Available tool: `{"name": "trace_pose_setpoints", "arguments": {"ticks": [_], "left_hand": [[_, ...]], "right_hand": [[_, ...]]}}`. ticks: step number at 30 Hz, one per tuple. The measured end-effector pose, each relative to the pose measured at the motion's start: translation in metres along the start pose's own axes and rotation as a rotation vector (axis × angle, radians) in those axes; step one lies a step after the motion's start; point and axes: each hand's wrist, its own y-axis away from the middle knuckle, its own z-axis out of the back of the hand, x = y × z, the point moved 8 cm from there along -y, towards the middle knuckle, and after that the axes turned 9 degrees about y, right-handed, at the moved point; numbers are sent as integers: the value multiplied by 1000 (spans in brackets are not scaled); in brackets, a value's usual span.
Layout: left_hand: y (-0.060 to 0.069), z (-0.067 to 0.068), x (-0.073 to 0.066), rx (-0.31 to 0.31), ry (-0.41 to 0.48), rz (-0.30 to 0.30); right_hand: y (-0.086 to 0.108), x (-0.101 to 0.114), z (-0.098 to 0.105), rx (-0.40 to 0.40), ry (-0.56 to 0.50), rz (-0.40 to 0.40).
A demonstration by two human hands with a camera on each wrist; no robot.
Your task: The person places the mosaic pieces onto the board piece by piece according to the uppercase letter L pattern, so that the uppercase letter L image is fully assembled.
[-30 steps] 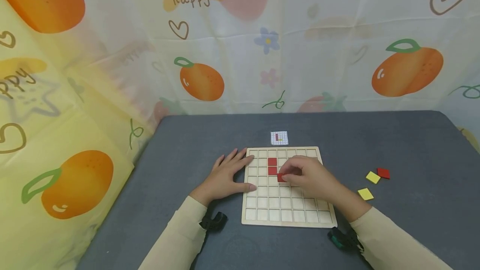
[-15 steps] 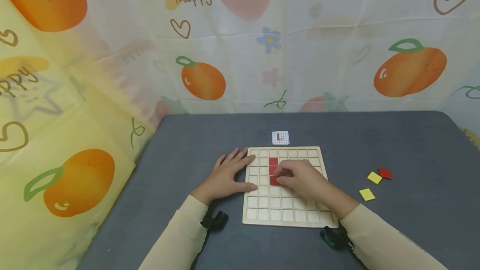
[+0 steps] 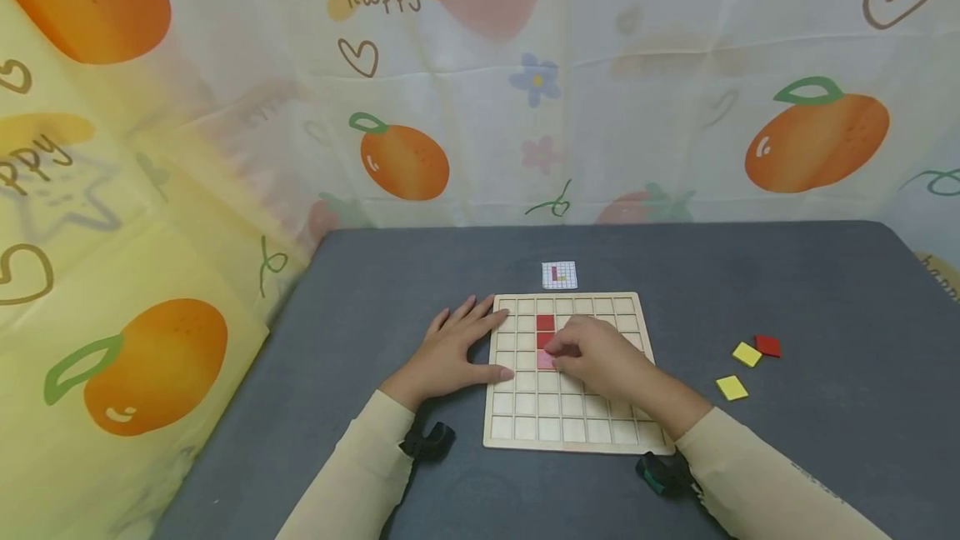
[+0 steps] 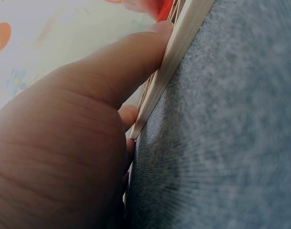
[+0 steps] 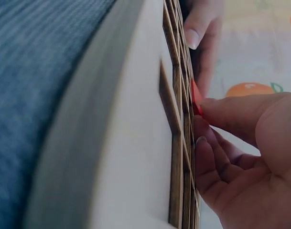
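A wooden grid board (image 3: 581,447) lies on the table. My left hand (image 3: 457,352) rests with spread fingers on its left edge; the left wrist view has the thumb (image 4: 135,55) on the board's side rim (image 4: 183,43). Two red tiles (image 3: 545,322) sit one above the other in the third column. Directly below them, a third red tile (image 3: 545,361), pinkish with glare, is at the fingertips of my right hand (image 3: 611,357). In the right wrist view that tile (image 5: 196,98) stands slightly proud of the grid, with thumb and fingertip pinching its edge.
Behind the board lies a small printed pattern card (image 3: 559,275). To the right on the table are two yellow tiles (image 3: 732,387) and a loose red tile (image 3: 767,346). A patterned cloth (image 3: 645,123) hangs behind the table.
My right hand has moved left and slightly down with the red tile, bringing it from beside the column to below the two red tiles. The left hand stays where it was.
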Motion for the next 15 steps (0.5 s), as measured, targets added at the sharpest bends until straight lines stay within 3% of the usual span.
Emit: {"name": "trace_pose_setpoints", "arguments": {"ticks": [15], "left_hand": [[0,0,-1,-1,-3,-5]], "right_hand": [[3,1,-3,45,-1,9]]}}
